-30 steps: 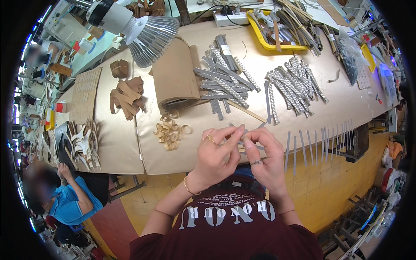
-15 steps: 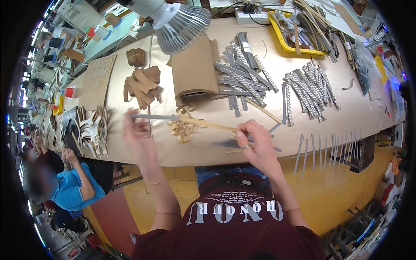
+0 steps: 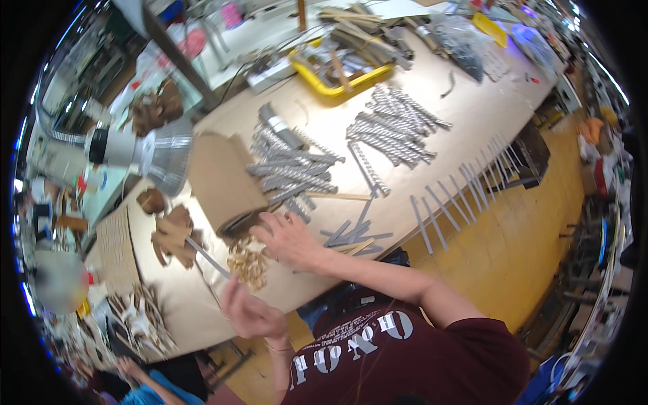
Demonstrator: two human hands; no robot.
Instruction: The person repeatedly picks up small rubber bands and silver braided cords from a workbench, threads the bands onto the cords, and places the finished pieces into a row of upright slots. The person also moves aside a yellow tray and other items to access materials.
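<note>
The left hand (image 3: 251, 314), a little blurred, was pinching one end of a narrow, flat grey strip (image 3: 208, 258), which pointed toward eleven o'clock above the beige bench (image 3: 179, 304). At one o'clock from this hand, the right hand (image 3: 291, 244) had bent fingers beside shiny tan curled strips (image 3: 247, 264); whether they gripped something, I could not tell.

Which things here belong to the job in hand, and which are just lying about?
Likely in the job:
thin grey flat strip in the left hand
curled tan ribbons beside the right hand
loose grey flat strips

Seemingly lying about:
yellow plastic tray
rolled brown sheet
ribbed silver lamp
</note>
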